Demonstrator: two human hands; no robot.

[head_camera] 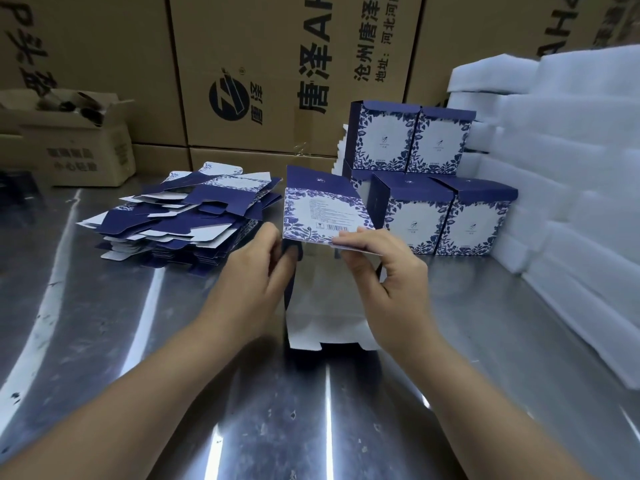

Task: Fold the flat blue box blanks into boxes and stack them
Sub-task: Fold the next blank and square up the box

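**Hands mid-fold on one blue blank**

Left hand (263, 268) grips the blank (322, 209) at its left edge. Right hand (384, 268) pinches the lower right corner. It is held tilted over the surface (104, 306), likely so the panels can swing open. Around it, from the left:
- open brown carton (69, 147)
- loose pile of flat blanks (187, 220), near the left hand
- folded boxes (440, 202), stacked two high just behind the blank
- white foam sheets (571, 168)

Nothing blocks the fold.

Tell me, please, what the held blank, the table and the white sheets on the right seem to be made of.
The blank looks like thin paperboard: creased folds, white inside, matte blue print. The table is probably stainless steel: bright streaky reflections. The sheets seem soft white foam: thick, matte, rounded edges.
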